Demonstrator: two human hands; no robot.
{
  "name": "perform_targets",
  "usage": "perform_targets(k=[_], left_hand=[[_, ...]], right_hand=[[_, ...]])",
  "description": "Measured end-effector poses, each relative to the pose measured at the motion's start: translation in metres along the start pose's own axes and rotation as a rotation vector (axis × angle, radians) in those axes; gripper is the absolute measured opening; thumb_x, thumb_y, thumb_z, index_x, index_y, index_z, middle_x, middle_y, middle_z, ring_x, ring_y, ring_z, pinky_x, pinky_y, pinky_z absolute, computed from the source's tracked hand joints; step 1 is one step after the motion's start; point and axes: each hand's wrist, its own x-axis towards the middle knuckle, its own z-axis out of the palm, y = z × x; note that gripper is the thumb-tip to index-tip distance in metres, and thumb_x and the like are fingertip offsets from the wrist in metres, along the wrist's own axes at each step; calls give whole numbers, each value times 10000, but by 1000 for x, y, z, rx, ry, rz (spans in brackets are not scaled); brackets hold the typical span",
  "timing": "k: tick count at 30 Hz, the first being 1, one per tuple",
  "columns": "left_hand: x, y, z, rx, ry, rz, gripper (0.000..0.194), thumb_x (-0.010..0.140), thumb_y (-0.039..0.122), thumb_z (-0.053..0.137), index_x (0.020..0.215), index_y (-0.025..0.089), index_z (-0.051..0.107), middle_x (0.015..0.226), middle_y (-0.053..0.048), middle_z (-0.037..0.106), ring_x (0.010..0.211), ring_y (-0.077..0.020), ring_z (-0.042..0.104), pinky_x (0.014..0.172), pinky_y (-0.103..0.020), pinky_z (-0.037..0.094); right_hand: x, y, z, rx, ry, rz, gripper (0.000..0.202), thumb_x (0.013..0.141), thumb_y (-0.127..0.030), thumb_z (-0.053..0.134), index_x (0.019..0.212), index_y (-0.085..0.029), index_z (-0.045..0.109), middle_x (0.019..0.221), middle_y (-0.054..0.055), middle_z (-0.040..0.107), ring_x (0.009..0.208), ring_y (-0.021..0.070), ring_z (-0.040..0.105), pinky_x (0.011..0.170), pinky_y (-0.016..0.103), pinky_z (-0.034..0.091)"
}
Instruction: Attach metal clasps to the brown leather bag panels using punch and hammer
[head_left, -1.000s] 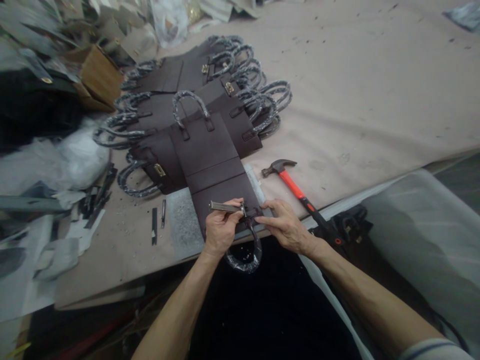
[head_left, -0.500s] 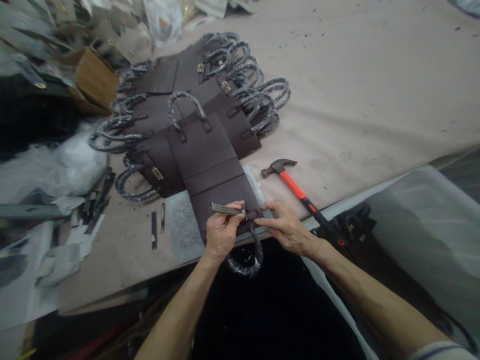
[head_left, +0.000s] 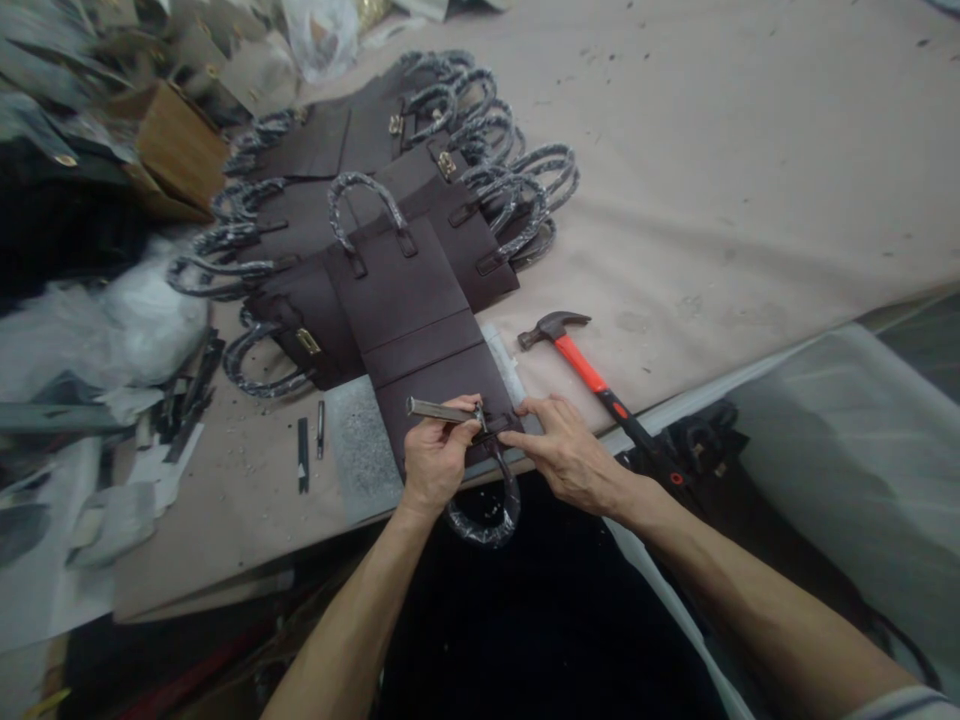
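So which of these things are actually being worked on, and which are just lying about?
In use:
left hand gripping a metal punch
right hand steadying the bag panel
wrapped handle hanging over the table edge

Lying about:
hammer
stacked panels
two small tools
cardboard box

view slid slightly up-left | left hand (head_left: 435,462) and metal punch (head_left: 441,410) shifted left (barely) | grip unchanged

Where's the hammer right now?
In the head view the hammer lies on the table just right of the right hand, head beside the dark leather bag panel, handle running off the near edge.
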Motion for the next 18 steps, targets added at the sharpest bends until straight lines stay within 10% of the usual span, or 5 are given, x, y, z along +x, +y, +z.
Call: perform_targets(k=[9, 18], left_hand=[[-2, -1, 1, 43, -5, 63, 107, 876, 200, 690, 970, 178, 735, 1083, -82, 780, 1028, -216, 743, 969, -365, 598], [-2, 2, 3, 59, -39, 133, 99, 873, 191, 694, 963, 174, 731, 1077, -91, 784, 1023, -231, 750, 980, -397, 605]], right_hand=[[15, -1, -13, 114, -46, 34, 392, 925, -77, 496, 1220, -239, 696, 1276, 131, 507, 1087, 270, 520, 958, 474, 469], [4, -5, -5, 15, -18, 31, 478, 919, -36, 459, 1301, -262, 638, 1362, 140, 473, 1179, 293, 511, 1056, 578, 413]])
